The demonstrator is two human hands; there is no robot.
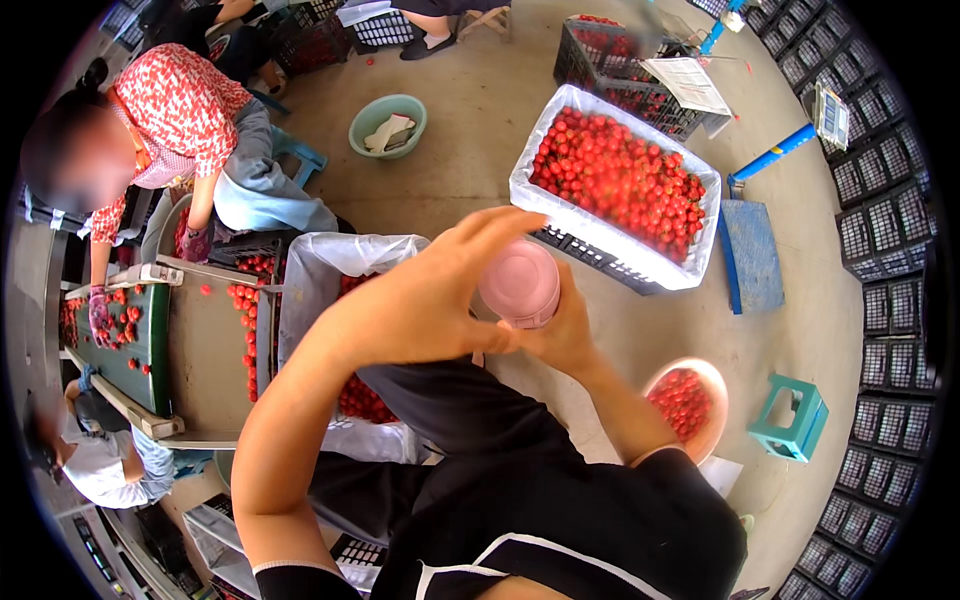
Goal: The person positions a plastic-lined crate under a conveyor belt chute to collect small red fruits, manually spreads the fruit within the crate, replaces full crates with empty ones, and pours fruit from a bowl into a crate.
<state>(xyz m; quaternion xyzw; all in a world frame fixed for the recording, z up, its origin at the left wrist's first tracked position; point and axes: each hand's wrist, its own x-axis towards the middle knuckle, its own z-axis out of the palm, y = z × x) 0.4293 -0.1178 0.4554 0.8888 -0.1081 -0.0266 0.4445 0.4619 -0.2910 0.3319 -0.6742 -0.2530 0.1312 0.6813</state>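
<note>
A pink lidded bottle or cup (519,283), seen from above, is held upright in front of me. My right hand (559,330) grips it from the right and below. Around the left side of its lid curves my left hand (442,289), fingers spread and thumb near the lower rim; whether it touches is unclear. Beyond my hands is a lined crate (525,176) heaped with small red tomatoes (615,176). Another lined crate (311,277) with tomatoes stands left of my legs, partly hidden by my left arm.
A conveyor with a green belt (139,386) carries tomatoes at left, where a person in a red patterned top (172,97) works, gloved. A basin of tomatoes (712,390), a green stool (795,420) and a platform scale (754,255) are at right. A green basin (360,124) sits ahead.
</note>
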